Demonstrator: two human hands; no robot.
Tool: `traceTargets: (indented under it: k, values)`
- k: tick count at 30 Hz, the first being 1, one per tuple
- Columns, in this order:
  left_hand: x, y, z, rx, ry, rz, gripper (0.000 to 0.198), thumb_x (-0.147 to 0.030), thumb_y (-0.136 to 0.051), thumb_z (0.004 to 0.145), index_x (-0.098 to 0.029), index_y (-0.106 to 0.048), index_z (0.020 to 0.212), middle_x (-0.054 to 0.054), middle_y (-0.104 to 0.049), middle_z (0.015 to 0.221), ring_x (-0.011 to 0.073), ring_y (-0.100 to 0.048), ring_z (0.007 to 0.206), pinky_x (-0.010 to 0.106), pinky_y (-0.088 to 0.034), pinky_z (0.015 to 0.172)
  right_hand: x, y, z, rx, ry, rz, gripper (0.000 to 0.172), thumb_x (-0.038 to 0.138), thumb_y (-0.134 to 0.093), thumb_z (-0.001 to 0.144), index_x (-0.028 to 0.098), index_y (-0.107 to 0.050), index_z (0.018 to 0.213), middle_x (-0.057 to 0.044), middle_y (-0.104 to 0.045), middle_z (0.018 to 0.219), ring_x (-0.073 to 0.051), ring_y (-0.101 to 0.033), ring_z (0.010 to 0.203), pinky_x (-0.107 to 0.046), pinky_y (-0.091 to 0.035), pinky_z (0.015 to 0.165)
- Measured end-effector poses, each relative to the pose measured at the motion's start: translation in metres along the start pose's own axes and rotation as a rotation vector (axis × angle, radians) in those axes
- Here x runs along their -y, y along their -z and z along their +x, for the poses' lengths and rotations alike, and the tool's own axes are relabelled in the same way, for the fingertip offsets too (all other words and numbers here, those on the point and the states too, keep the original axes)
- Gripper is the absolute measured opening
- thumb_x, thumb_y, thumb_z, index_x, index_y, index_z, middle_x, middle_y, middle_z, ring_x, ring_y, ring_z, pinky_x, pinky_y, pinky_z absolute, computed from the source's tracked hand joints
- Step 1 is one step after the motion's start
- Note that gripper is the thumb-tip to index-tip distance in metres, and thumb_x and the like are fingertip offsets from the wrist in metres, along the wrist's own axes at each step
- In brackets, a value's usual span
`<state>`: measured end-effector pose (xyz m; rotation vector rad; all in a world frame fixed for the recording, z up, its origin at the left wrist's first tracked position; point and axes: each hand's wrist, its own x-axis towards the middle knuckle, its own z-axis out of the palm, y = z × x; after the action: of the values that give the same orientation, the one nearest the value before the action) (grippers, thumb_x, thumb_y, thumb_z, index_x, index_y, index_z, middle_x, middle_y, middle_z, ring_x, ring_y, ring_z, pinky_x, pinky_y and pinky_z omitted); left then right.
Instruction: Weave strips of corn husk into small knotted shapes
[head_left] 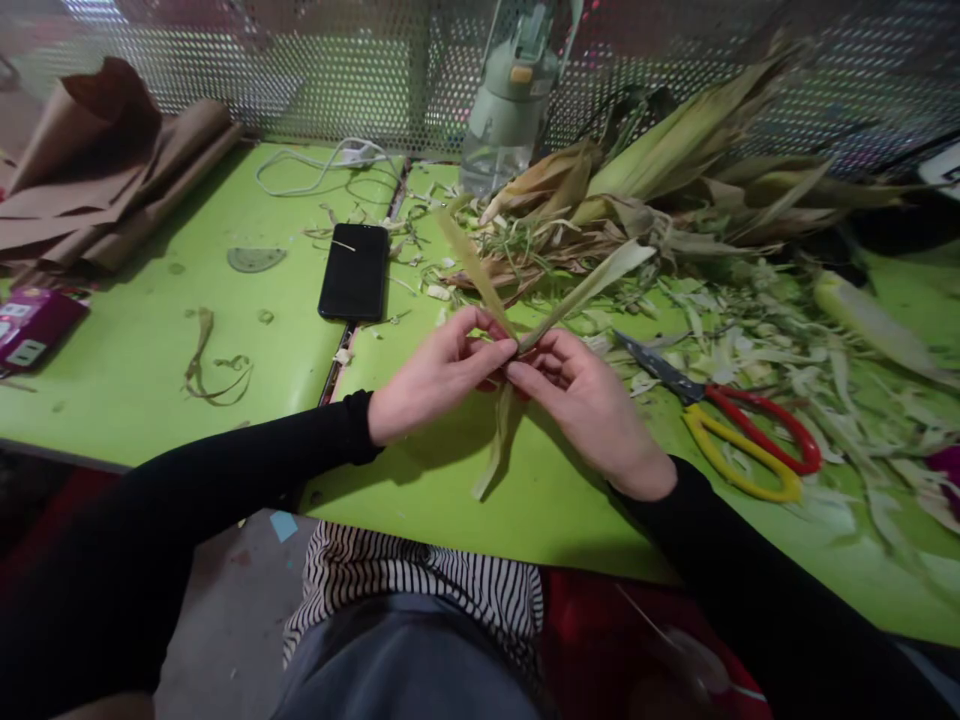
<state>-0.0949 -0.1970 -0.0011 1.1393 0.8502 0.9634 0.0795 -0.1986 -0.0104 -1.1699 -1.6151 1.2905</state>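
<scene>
Strips of pale green corn husk cross between my two hands over the green table. My left hand pinches them where they meet, thumb and fingertips pressed together. From the other side, my right hand grips the husk with thumb and fingers. One strip slants up to the left, another up to the right, and a third end hangs down toward the near side. The crossing itself is mostly hidden by my fingertips. Scissors with one red and one yellow handle lie partly open to the right of my right hand.
A pile of corn husks and scattered scraps cover the right side. Behind stands a bottle before a perforated screen. A phone, a white cable, a semicircular protractor and brown paper lie leftward.
</scene>
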Motion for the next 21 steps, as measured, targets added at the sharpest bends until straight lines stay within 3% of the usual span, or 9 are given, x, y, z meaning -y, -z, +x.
traceTargets:
  k: [6, 11, 15, 21]
  values:
    - [-0.005, 0.009, 0.003, 0.071, -0.086, 0.233, 0.013, -0.028, -0.057, 0.095, -0.016, -0.054, 0.093, 0.000, -0.060, 0.087, 0.0082, -0.059, 0.074, 0.020, -0.050, 0.064, -0.002, 0.005, 0.004, -0.047, 0.083, -0.060, 0.028, 0.047, -0.072, 0.084, 0.023, -0.061, 0.094, -0.003, -0.070, 0.093, -0.018, -0.065, 0.081, -0.036, -0.057, 0.077]
    - [-0.002, 0.009, 0.007, 0.065, -0.013, 0.103, 0.008, -0.019, -0.058, 0.091, -0.013, -0.055, 0.096, 0.003, -0.065, 0.088, 0.0100, -0.064, 0.077, 0.023, -0.052, 0.069, 0.008, 0.002, 0.001, -0.095, 0.126, -0.143, 0.020, 0.035, -0.070, 0.086, 0.022, -0.063, 0.099, 0.000, -0.064, 0.082, -0.015, -0.060, 0.072, -0.029, -0.052, 0.064]
    - [-0.009, 0.006, 0.005, 0.063, 0.071, -0.018, 0.003, -0.011, -0.058, 0.088, -0.012, -0.056, 0.090, -0.001, -0.063, 0.078, 0.0063, -0.062, 0.068, 0.020, -0.049, 0.066, 0.011, 0.005, 0.000, -0.090, 0.131, -0.102, 0.017, 0.033, -0.066, 0.088, 0.022, -0.064, 0.100, 0.001, -0.060, 0.080, -0.013, -0.056, 0.068, -0.027, -0.049, 0.061]
    - [-0.007, 0.003, 0.005, -0.023, 0.050, 0.021, 0.013, -0.010, -0.056, 0.091, -0.017, -0.045, 0.091, -0.007, -0.056, 0.060, 0.0057, -0.055, 0.055, 0.018, -0.040, 0.056, 0.008, 0.005, 0.000, -0.047, 0.100, -0.074, 0.029, 0.039, -0.072, 0.085, 0.022, -0.065, 0.107, -0.001, -0.064, 0.088, -0.014, -0.059, 0.073, -0.028, -0.051, 0.062]
